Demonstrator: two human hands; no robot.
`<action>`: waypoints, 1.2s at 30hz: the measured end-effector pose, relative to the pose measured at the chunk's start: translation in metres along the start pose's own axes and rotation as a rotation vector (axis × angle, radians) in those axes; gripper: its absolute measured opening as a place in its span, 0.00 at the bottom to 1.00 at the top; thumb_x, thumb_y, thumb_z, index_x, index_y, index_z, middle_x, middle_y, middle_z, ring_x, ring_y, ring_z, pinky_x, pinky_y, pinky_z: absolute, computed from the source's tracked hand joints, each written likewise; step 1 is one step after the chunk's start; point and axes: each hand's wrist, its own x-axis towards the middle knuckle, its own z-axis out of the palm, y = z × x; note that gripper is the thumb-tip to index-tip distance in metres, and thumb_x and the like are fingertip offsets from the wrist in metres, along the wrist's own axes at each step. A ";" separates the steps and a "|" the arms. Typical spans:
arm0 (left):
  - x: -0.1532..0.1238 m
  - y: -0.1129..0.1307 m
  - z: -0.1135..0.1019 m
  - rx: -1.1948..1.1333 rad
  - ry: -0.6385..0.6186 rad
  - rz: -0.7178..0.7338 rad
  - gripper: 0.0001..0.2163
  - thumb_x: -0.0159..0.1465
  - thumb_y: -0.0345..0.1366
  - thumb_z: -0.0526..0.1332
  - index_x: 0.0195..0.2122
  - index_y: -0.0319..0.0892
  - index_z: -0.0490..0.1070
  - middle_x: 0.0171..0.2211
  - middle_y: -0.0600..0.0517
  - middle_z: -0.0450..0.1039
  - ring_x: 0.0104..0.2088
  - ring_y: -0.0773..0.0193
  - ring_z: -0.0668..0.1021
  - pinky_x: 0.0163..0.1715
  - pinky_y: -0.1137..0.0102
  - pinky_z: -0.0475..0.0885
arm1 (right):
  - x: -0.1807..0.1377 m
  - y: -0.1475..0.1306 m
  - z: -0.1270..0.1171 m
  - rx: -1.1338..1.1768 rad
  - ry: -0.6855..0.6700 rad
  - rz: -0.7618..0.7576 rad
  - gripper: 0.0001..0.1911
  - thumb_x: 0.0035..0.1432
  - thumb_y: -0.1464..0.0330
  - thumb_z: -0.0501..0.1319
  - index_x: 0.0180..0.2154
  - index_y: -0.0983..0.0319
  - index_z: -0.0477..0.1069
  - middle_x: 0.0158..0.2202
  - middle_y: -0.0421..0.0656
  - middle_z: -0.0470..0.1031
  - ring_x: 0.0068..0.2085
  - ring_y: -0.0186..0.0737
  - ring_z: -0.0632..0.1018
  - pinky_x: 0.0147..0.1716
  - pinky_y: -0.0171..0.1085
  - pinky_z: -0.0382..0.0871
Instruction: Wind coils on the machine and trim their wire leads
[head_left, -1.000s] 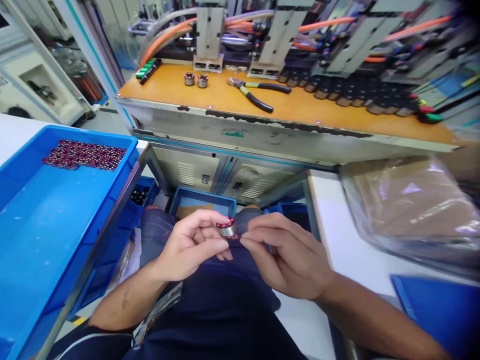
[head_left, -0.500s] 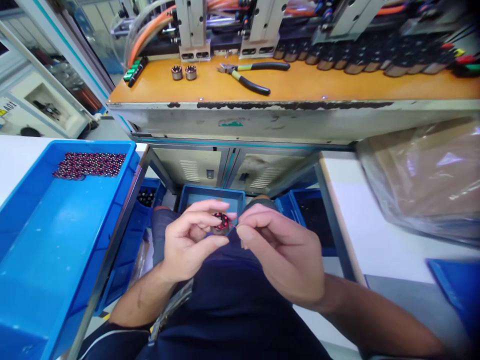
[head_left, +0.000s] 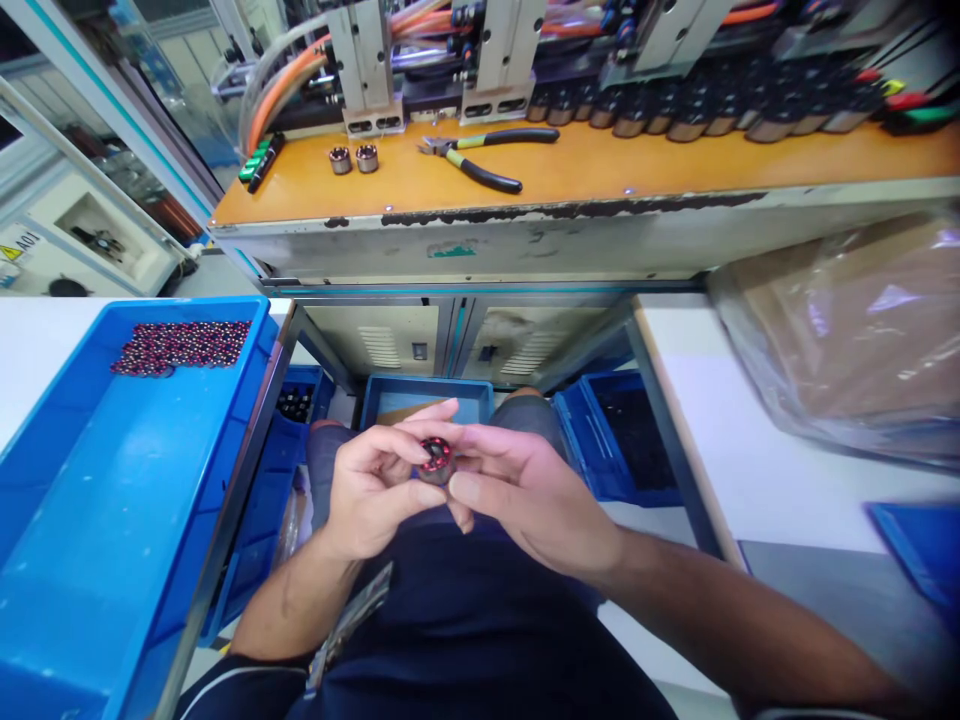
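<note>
Navy cloth of the person's shirt (head_left: 480, 640) lies on the near side of a small, round, grey metal core with a dark centre and red spots around its top (head_left: 436, 462), the core being held up between the two bare hands. The left hand (head_left: 375, 490) is clamped on the core, its index finger bent over the left of the top and its thumb along the lower near edge, so the core sits right at those fingertips with its spotted face tipped toward the camera. The right hand (head_left: 525, 490) closes in from the core's right, thumb tip at the lower right edge and fingers curved along the far right side; whether it also grips cannot be told. Left of the core stands a long blue plastic tray (head_left: 112, 490), with red-and-dark round pieces massed at its far end (head_left: 184, 345). Right of the core is a white tabletop (head_left: 697, 385) bearing a brown package in clear plastic (head_left: 847, 340). Beyond the core come a blue plastic bin (head_left: 427, 386), then an orange worktop (head_left: 600, 178) carrying two small round metal cores (head_left: 353, 160), black-and-yellow-handled pliers (head_left: 469, 165) and, farther right, dark-topped metal cylinders (head_left: 690, 122).
</note>
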 end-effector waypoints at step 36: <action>0.006 0.020 0.005 1.320 0.101 0.620 0.32 0.58 0.26 0.68 0.63 0.38 0.61 0.44 0.43 0.82 0.40 0.58 0.77 0.37 0.64 0.74 | 0.007 -0.017 0.009 -1.102 0.371 -0.792 0.08 0.56 0.73 0.68 0.33 0.61 0.69 0.32 0.40 0.72 0.35 0.34 0.75 0.35 0.35 0.72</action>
